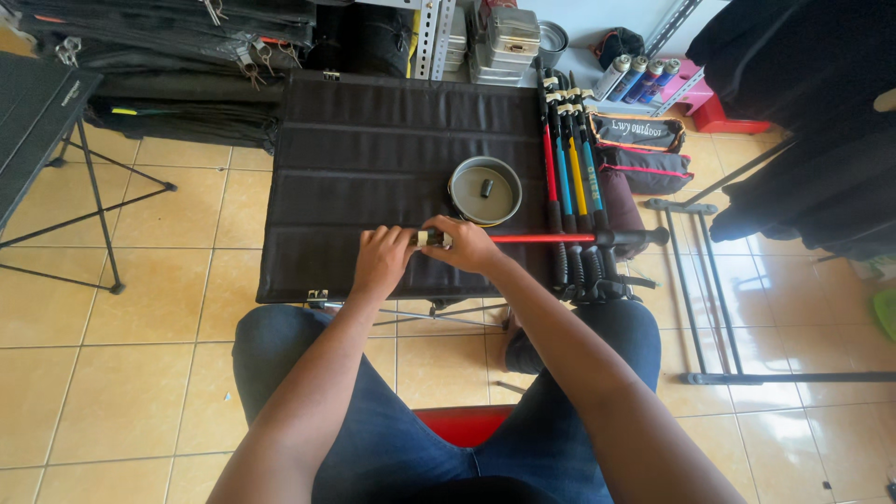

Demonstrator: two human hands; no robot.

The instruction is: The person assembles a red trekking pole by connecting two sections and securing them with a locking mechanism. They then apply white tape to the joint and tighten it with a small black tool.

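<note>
Hands (381, 259) (467, 245) grip red trekking pole (541, 238); both closed.

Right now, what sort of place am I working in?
Probably a camping-gear shop or storeroom: trekking poles lie on a black folding table, gas canisters and metal mess tins sit on shelving behind.

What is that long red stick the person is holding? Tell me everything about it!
It looks like a red trekking pole: a thin, shiny red shaft with a black grip at its right end and a pale band near the hands. It lies sideways, level, over the black folding table. The left hand and right hand both wrap around its left end. It crosses the other poles lying on the table.
</note>
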